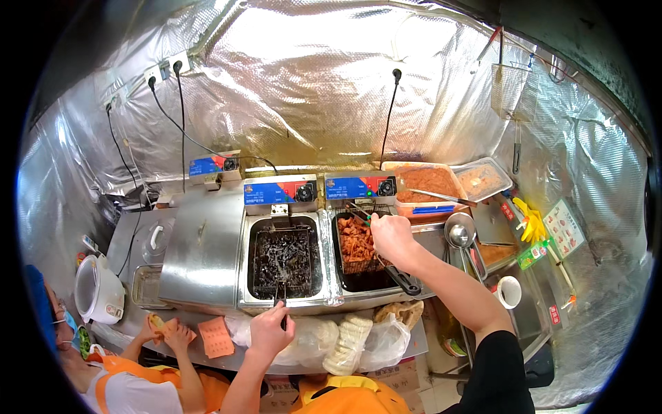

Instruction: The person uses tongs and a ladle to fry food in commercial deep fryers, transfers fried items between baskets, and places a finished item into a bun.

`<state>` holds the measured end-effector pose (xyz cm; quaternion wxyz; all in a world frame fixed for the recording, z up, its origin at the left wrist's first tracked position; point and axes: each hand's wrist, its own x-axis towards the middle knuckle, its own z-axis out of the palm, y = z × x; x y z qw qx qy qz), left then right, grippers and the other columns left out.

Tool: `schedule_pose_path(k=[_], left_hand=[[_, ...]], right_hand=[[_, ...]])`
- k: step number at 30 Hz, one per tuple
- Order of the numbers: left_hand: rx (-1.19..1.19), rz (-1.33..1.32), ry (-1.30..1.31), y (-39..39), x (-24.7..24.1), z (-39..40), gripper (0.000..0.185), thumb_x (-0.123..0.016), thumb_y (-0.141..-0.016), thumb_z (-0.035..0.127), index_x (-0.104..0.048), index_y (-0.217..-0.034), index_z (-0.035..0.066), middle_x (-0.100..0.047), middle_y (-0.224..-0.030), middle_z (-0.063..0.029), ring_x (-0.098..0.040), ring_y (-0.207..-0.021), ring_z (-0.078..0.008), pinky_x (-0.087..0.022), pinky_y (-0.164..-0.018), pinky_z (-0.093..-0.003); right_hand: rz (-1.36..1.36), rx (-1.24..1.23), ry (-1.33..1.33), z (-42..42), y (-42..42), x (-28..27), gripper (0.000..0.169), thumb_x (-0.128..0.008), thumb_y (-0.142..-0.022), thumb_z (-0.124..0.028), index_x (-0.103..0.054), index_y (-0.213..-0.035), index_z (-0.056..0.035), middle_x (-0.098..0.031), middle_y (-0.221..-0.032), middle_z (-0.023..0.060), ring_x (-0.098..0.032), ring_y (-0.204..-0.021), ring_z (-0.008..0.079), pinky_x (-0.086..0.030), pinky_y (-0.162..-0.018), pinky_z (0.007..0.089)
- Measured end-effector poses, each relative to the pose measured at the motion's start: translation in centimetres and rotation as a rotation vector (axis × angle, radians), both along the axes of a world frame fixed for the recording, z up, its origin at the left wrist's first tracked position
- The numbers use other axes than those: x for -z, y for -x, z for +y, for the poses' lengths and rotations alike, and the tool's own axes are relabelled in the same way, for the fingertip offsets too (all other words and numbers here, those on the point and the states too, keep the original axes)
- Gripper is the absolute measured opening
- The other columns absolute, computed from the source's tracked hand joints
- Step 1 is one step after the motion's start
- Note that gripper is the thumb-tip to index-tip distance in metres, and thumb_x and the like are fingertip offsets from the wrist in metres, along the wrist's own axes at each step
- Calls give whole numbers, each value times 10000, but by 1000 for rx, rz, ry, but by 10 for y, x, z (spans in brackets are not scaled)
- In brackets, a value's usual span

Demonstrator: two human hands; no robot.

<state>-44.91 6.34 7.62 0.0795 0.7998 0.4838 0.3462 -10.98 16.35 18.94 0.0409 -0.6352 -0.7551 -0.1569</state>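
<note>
My left hand (271, 331) is closed around the handle of a wire fry basket (282, 259), which sits in the dark, bubbling oil of the left fryer (244, 259). My right hand (394, 240) grips a thin metal utensil with green on it, probably tongs (358, 211), above the right fryer. Below it, another wire basket (357, 267) holds browned fried meat pieces (355, 240). That basket's black handle (403, 281) points towards the lower right, under my right wrist. How the utensil's tips meet the food is hard to tell.
Behind the right fryer stands a tub of orange marinated food (426, 181). Ladles (460, 235) lie at the right. Plastic bags and stacked flatbreads (347, 344) line the front shelf. At the left, a co-worker's hands (170, 331) hold food beside a rice cooker (98, 290).
</note>
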Motion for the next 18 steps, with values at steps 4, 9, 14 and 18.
schedule_pose_path(k=[4, 9, 14, 18], left_hand=[[-19, 6, 0, -1, 0, -2, 152, -689, -750, 105, -730, -878, 36, -740, -1025, -207, -730, -764, -320, -597, -709, -383], [-31, -3, -2, 1, 3, -2, 152, -690, -750, 106, -733, -878, 36, -743, -1002, -205, -729, -751, -322, -598, -692, -382], [-5, -19, -21, -2, 8, 1, 152, -689, -753, 108, -734, -878, 35, -742, -997, -207, -729, -740, -317, -598, -676, -383], [-28, 2, -10, 3, 3, -3, 151, -687, -747, 109, -731, -872, 35, -739, -1001, -212, -727, -730, -311, -595, -669, -380]], right_hand=[[67, -13, 2, -4, -18, -5, 166, -676, -789, -110, -650, -929, -23, -690, -699, 129, -714, -680, 316, -561, -598, 414], [116, 76, 296, -35, -42, -28, 213, -688, -819, -208, -692, -909, -15, -708, -802, 201, -716, -824, 371, -574, -732, 471], [196, 302, 419, -34, -69, -36, 294, -656, -794, -222, -726, -900, 43, -723, -943, 259, -717, -917, 394, -583, -813, 466], [187, 273, 631, -35, -59, -45, 373, -643, -796, -268, -721, -967, 54, -717, -1018, 268, -704, -978, 393, -576, -843, 458]])
